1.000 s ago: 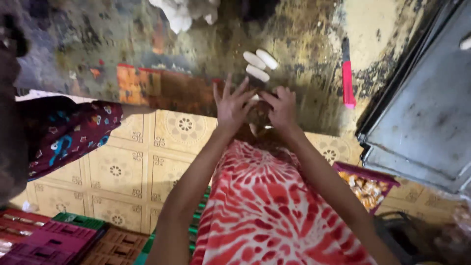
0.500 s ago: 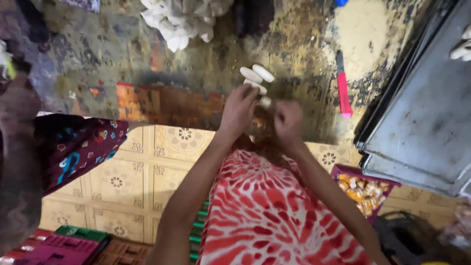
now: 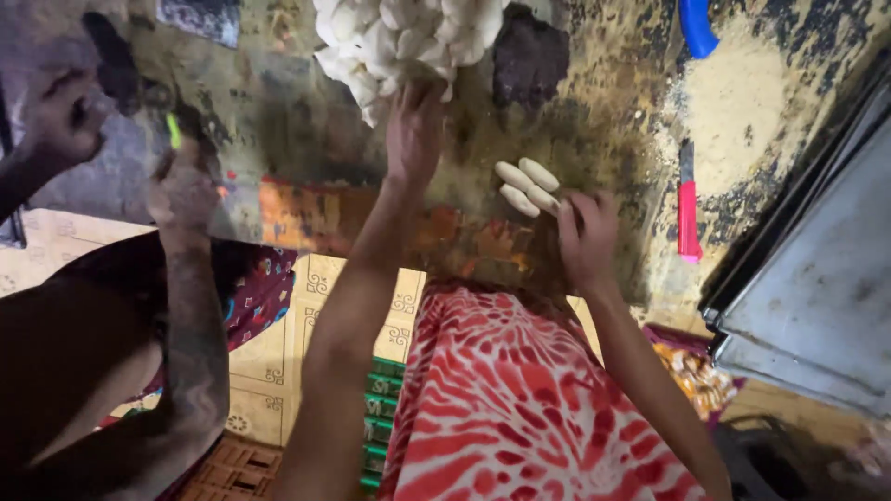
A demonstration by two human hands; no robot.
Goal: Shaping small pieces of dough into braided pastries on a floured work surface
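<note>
My left hand (image 3: 414, 130) stretches forward to a heap of white dough pieces (image 3: 394, 42) at the top of the stained worktop (image 3: 594, 111), its fingers touching the lower edge of the heap. My right hand (image 3: 587, 237) rests near the table's front edge, fingertips against three rolled white dough sticks (image 3: 525, 186) lying side by side. Whether the left hand grips a piece cannot be made out. My red and white patterned garment (image 3: 520, 408) fills the lower middle.
Another person's two hands (image 3: 181, 190) work at the left, one near a small green thing (image 3: 174, 130). A red-handled knife (image 3: 688, 209) lies right of my hand. Stacked grey metal trays (image 3: 817, 278) stand at the right. A blue object (image 3: 696, 23) sits at the top.
My hands were together over the dough sticks. The left hand has since reached forward to the white heap, and the right has settled beside the sticks. The view has shifted toward the heap.
</note>
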